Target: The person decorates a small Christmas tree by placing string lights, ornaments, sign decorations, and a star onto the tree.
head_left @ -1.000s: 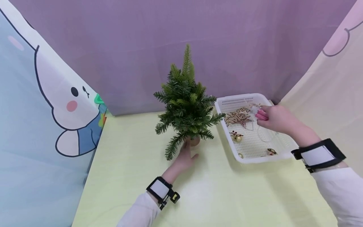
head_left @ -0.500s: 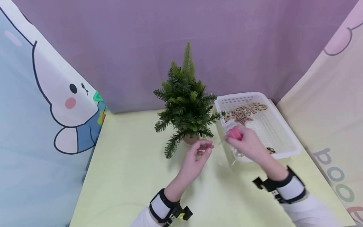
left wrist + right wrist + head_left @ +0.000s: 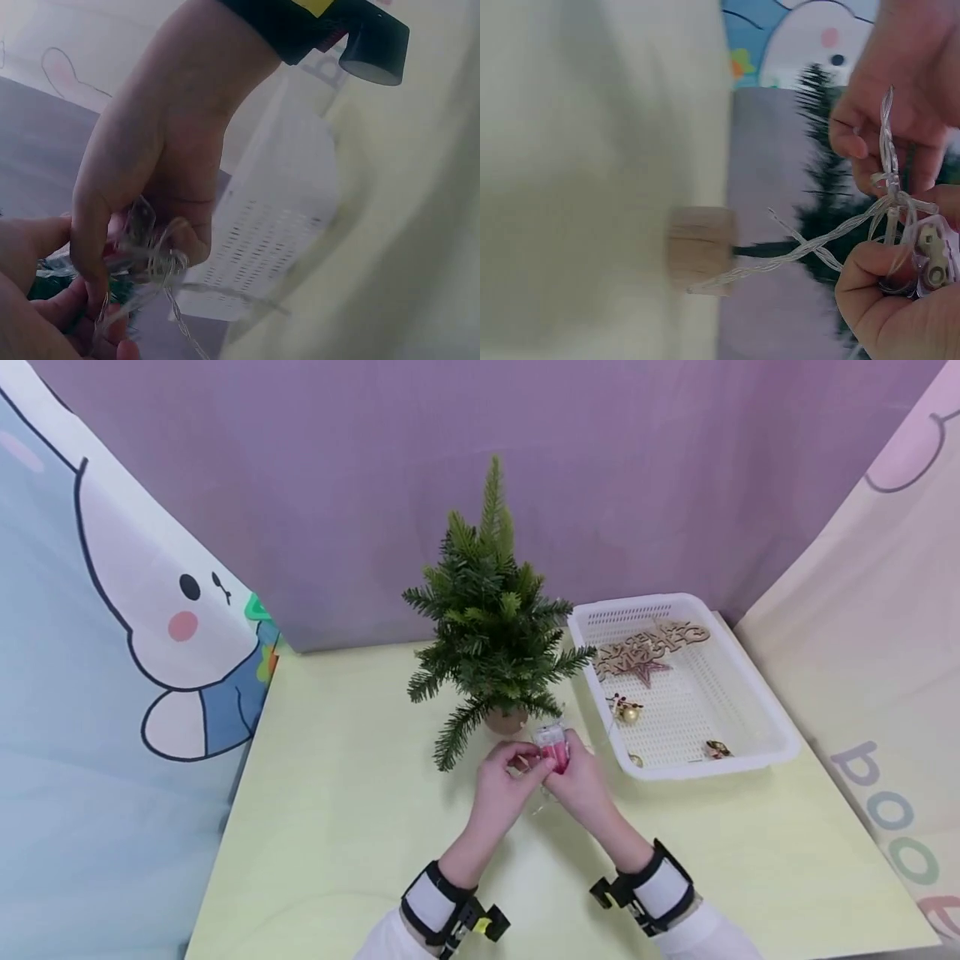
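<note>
Both hands meet in front of a small artificial Christmas tree (image 3: 483,618), near its wooden base (image 3: 506,720). My right hand (image 3: 585,781) grips a bundle of clear-wired string lights, whose pink part (image 3: 555,753) shows between the hands in the head view. In the right wrist view, a clear-wrapped piece with metal contacts (image 3: 934,255) sits in that hand, and twisted wire (image 3: 810,244) trails from it. My left hand (image 3: 501,785) pinches at the bundle from the other side, its thumb against the pink part. Looped wires (image 3: 161,259) hang between the hands in the left wrist view.
At the right stands a white perforated basket (image 3: 757,710). It holds wooden lettering (image 3: 678,635), a reddish star (image 3: 647,670), a gold ball with berries (image 3: 628,713) and other small ornaments. A purple curtain (image 3: 360,510) hangs behind the pale yellow table (image 3: 322,810).
The right hand has carried the string lights from the basket leftward to the front of the tree. The left hand has left the tree's base and come to the bundle.
</note>
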`<state>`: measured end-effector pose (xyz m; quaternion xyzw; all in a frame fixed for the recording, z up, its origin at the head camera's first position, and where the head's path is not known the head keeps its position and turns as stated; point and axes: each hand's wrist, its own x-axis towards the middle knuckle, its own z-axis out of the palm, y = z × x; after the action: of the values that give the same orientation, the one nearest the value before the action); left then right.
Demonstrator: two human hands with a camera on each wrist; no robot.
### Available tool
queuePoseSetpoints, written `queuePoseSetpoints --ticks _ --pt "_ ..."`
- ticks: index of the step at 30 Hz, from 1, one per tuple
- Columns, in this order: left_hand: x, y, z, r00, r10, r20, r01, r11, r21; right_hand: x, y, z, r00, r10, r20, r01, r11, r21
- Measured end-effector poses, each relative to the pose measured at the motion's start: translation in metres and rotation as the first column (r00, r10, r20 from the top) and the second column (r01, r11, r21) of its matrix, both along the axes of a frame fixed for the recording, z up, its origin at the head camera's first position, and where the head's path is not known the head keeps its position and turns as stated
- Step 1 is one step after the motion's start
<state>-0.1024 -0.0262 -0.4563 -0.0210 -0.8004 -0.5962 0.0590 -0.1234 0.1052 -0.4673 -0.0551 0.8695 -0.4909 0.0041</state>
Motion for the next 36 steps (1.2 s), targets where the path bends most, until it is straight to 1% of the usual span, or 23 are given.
queuePoseSetpoints --ticks 2,5,6,8,9,10,13,15,17,20,22,24,25,26,27,29,31,33,36 --pt "-0.002 -0.001 -0.010 0.999 0.016 0.031 -0.015 0.999 -0.031 -0.001 -0.005 -0.010 1.000 0.016 -0.001 -0.016 1.000 0.024" --pt "-0.007 -0.004 -0.027 0.996 0.013 0.089 -0.009 0.998 -0.054 -0.003 -0.008 -0.022 0.996 0.085 0.022 -0.085 0.996 0.012" --pt "-0.009 -0.005 -0.032 0.994 0.004 0.110 0.002 0.999 -0.055 -0.004 -0.008 -0.026 0.993 0.112 0.043 -0.112 0.994 -0.011" --pt "-0.012 -0.010 -0.041 0.989 -0.024 0.147 0.032 0.998 -0.052 -0.006 -0.005 -0.031 0.977 0.186 0.101 -0.176 0.979 -0.098" --pt "-0.013 -0.013 -0.043 0.986 -0.038 0.163 0.045 0.998 -0.041 -0.007 -0.003 -0.033 0.965 0.227 0.133 -0.205 0.965 -0.162" --pt "-0.014 -0.015 -0.045 0.983 -0.052 0.177 0.058 0.998 -0.031 -0.008 -0.001 -0.035 0.949 0.272 0.160 -0.232 0.945 -0.230" --pt "-0.018 -0.025 -0.046 0.982 -0.072 0.176 0.071 0.997 0.011 -0.012 0.007 -0.037 0.902 0.378 0.209 -0.279 0.879 -0.387" --pt "-0.020 -0.032 -0.046 0.982 -0.073 0.173 0.063 0.996 0.063 -0.014 0.012 -0.037 0.892 0.400 0.208 -0.293 0.865 -0.408" --pt "-0.022 -0.040 -0.047 0.984 -0.065 0.167 0.051 0.995 0.086 -0.016 0.017 -0.036 0.905 0.386 0.182 -0.299 0.878 -0.374" --pt "-0.022 -0.052 -0.050 0.976 -0.075 0.204 0.050 0.991 0.125 -0.019 0.026 -0.031 0.939 0.323 0.121 -0.281 0.920 -0.272" --pt "-0.022 -0.060 -0.052 0.964 -0.097 0.247 0.070 0.991 0.118 -0.020 0.033 -0.026 0.956 0.281 0.083 -0.260 0.943 -0.208" --pt "-0.021 -0.068 -0.056 0.947 -0.121 0.297 0.092 0.990 0.109 -0.021 0.041 -0.017 0.971 0.234 0.054 -0.225 0.965 -0.135" --pt "-0.020 -0.072 -0.059 0.939 -0.128 0.320 0.107 0.991 0.083 -0.021 0.045 -0.013 0.977 0.211 0.042 -0.206 0.973 -0.099" --pt "-0.020 -0.076 -0.062 0.934 -0.134 0.332 0.126 0.991 0.046 -0.021 0.049 -0.009 0.981 0.190 0.032 -0.187 0.980 -0.069" --pt "-0.021 -0.080 -0.065 0.930 -0.129 0.343 0.135 0.991 0.005 -0.021 0.054 -0.004 0.985 0.172 0.015 -0.171 0.985 -0.027" --pt "-0.021 -0.086 -0.071 0.927 -0.105 0.360 0.135 0.989 -0.059 -0.023 0.061 0.002 0.989 0.147 -0.025 -0.145 0.988 0.054" --pt "-0.023 -0.091 -0.077 0.931 -0.082 0.357 0.130 0.985 -0.113 -0.025 0.067 0.006 0.988 0.140 -0.065 -0.131 0.984 0.123" --pt "-0.025 -0.094 -0.082 0.933 -0.062 0.353 0.117 0.984 -0.136 -0.027 0.070 0.007 0.984 0.147 -0.100 -0.128 0.976 0.176" --pt "-0.028 -0.096 -0.089 0.937 -0.063 0.343 0.112 0.986 -0.125 -0.030 0.071 0.005 0.980 0.158 -0.120 -0.132 0.971 0.200"
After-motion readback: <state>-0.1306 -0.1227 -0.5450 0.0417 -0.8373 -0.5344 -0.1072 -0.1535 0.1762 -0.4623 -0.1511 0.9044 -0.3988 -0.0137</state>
